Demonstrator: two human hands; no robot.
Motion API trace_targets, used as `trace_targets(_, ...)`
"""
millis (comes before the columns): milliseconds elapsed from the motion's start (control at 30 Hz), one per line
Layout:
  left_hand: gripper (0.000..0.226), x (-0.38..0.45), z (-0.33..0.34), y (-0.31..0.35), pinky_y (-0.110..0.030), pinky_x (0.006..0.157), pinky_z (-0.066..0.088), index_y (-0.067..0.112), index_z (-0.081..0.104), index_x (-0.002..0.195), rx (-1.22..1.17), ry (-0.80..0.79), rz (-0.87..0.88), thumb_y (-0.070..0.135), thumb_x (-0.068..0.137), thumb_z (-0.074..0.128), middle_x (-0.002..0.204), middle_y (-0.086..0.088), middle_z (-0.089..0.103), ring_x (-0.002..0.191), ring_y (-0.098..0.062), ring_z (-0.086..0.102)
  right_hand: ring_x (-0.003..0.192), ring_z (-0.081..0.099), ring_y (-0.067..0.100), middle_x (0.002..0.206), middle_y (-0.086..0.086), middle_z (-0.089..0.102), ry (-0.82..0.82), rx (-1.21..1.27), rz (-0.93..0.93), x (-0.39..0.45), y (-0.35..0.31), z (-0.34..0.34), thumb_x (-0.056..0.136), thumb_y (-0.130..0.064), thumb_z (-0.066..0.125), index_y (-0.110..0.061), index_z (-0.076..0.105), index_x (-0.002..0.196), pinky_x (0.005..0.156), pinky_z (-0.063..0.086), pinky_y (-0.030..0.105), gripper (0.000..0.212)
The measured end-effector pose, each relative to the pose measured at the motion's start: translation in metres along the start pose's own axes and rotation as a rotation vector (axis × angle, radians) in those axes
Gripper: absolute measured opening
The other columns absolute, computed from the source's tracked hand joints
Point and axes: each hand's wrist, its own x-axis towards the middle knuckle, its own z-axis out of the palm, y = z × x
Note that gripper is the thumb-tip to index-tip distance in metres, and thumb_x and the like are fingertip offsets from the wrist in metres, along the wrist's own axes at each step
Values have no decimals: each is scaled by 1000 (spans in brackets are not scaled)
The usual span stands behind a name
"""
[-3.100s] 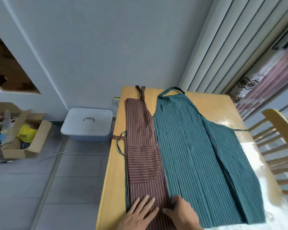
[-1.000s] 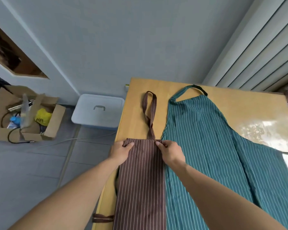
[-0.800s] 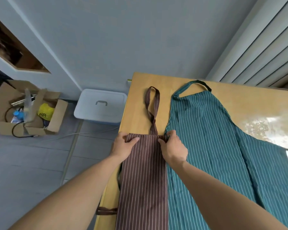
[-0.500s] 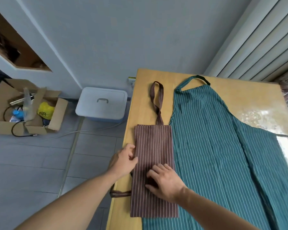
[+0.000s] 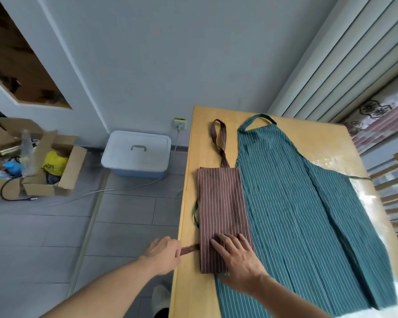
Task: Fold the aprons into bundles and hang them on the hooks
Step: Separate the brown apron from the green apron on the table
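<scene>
At the near left edge of the table [image 5: 313,143], from the head view, the folded brown apron [image 5: 221,212] lies just beside the spread green apron [image 5: 308,221], the right hand [image 5: 238,257] pressing flat and open on its near end. Off that edge the left hand [image 5: 164,252] pinches the brown waist tie [image 5: 190,249]. Pull too hard and the fold could skew under the palm, or drag the green apron's loose tie [image 5: 195,212] with it.

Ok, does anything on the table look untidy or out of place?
Slightly: a thin green tie strap pokes from under the folded brown striped apron, beside the unfolded green striped apron. Nothing looks spilled or damaged.
</scene>
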Motion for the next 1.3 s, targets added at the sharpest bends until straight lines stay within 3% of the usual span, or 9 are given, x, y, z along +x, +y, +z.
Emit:
trace_targets(100,25,-4,0,3,-29,100,41,31,52,110,52,176,196,44,90,57,115,13,50,106,-6,47,127,54,29,138,5,50,30,-2,116,-10,-10,8,72,-35,66,-27,29,152,116,34,57,88)
trace_targets(167,59,-8,3,17,-36,124,17,32,43,138,58,124,337,56,85,54,149,15,33,137,-5,29,132,48,28,144,5,45,5,15,181,-15,-12,11,79,-26,61,-21,32,151,120,29,54,77)
trace_targets(300,89,1,19,39,-33,120,-14,33,11,160,72,30,405,58,88,56,165,19,-7,150,-2,-17,118,61,16,125,-5,62,159,122,238,-17,-4,15,86,-22,56,-24,59,126,110,47,42,40)
trace_targets(567,78,32,8,46,-39,124,23,31,34,154,-149,62,218,54,88,67,157,6,35,146,-15,31,57,61,0,70,-16,67,348,652,370,-9,36,-41,102,-40,56,-34,67,104,48,40,13,13)
trace_targets(700,19,52,-11,58,-20,66,52,27,61,113,-413,145,-9,41,101,56,90,0,65,73,-10,63,54,61,0,72,-12,69,249,771,357,0,53,-63,90,-59,65,-36,64,103,48,42,15,27)
trace_targets(800,36,73,-20,53,-33,56,43,16,54,77,-602,98,-125,41,103,52,66,-1,50,54,-16,47,80,69,-7,95,-13,76,170,1011,342,4,68,-63,80,-51,81,-33,66,110,73,55,19,38)
trace_targets(933,41,87,-34,53,-32,55,37,17,43,72,-663,48,-129,41,105,49,63,1,41,52,-15,40,100,66,-6,106,-19,72,139,1020,386,21,85,-56,94,-28,72,-28,65,117,96,55,34,24)
trace_targets(1133,45,109,-57,56,-21,85,54,21,57,121,-785,30,-50,43,86,77,114,8,68,102,-6,65,64,63,18,85,3,70,175,941,466,52,102,-65,106,-41,46,-18,47,105,53,48,29,24)
trace_targets(1300,34,126,-77,53,-9,80,50,16,54,127,-776,116,-29,22,97,68,121,3,64,100,-1,61,53,59,31,66,8,65,230,873,456,80,111,-74,107,-43,39,-20,37,96,46,44,46,26)
